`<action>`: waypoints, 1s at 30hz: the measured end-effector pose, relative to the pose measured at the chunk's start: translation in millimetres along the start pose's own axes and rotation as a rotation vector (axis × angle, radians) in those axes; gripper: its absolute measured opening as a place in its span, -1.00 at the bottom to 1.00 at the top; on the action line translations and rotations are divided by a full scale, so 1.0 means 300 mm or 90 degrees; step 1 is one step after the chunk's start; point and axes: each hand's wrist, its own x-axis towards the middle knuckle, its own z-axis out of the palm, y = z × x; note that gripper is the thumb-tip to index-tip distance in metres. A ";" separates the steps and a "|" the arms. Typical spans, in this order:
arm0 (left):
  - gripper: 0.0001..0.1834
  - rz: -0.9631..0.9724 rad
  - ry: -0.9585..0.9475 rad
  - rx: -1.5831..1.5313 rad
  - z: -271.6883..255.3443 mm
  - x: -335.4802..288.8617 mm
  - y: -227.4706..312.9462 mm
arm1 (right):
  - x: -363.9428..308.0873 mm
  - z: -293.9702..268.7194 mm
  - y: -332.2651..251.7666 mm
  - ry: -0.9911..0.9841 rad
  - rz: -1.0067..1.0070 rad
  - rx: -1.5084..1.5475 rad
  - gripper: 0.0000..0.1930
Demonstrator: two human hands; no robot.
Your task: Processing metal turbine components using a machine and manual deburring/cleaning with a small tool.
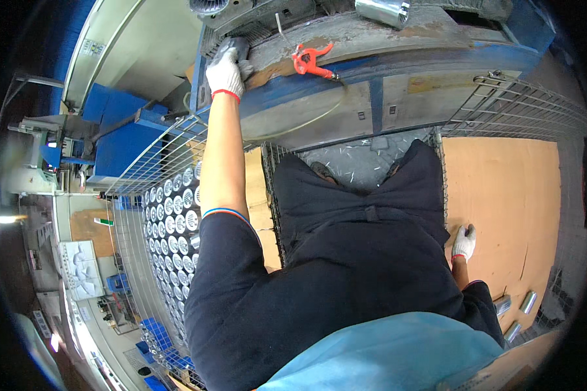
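Observation:
My left hand (225, 73), in a white knit glove with a red cuff, reaches up to the left end of the worn metal bench (365, 40). Its fingers curl at a dark grey piece (236, 45), whose kind I cannot make out. To the right of this hand, a red air blow gun (312, 61) lies on the bench edge, its thin hose hanging down. A shiny metal cylinder (379, 12) rests farther back. Low on the right, my right hand (464, 242), gloved too, hangs over a cardboard sheet (502, 195) with fingers extended and nothing visible in them.
To my left, a wire cage (127, 225) holds rows of finned metal cylinders (173, 225). Another wire cage (522, 104) surrounds the cardboard on the right, where a few metal cylinders (528, 302) lie. Scraps litter the floor (359, 159) by my feet. Blue machinery (127, 146) stands at far left.

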 end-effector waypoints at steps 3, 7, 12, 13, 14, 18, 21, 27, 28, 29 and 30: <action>-0.75 -0.088 0.042 -0.034 -0.001 -0.043 0.024 | 0.030 -0.019 -0.053 0.033 -0.001 -0.029 -0.41; -0.64 -0.051 0.020 -0.129 -0.054 -0.184 0.062 | 0.072 -0.039 -0.205 0.037 -0.072 0.032 -0.43; -0.56 0.005 0.070 -0.069 -0.209 -0.522 0.004 | 0.104 -0.050 -0.540 0.106 -0.173 0.209 -0.48; -0.56 0.036 0.057 -0.061 -0.247 -0.599 -0.034 | 0.108 -0.069 -0.625 0.084 -0.191 0.251 -0.51; -0.56 0.015 0.100 -0.043 -0.278 -0.654 -0.078 | 0.107 -0.095 -0.714 0.068 -0.180 0.306 -0.53; -0.56 -0.160 0.110 -0.064 -0.437 -0.899 -0.262 | 0.076 -0.234 -1.089 0.065 -0.408 0.294 -0.71; -0.61 -0.262 0.144 -0.115 -0.549 -1.034 -0.347 | 0.108 -0.324 -1.382 0.086 -0.571 0.267 -0.72; -0.59 -0.239 0.174 -0.173 -0.644 -1.104 -0.357 | 0.377 -0.347 -1.979 0.156 -0.721 0.138 -0.42; -0.59 -0.228 0.212 -0.152 -0.644 -1.102 -0.351 | 0.435 -0.331 -2.066 0.159 -0.685 0.081 -0.31; -0.59 -0.231 0.226 -0.148 -0.643 -1.100 -0.344 | 0.490 -0.321 -2.135 0.182 -0.665 0.013 -0.21; -0.59 -0.227 0.244 -0.138 -0.643 -1.098 -0.338 | 0.542 -0.305 -2.202 0.182 -0.651 -0.012 -0.17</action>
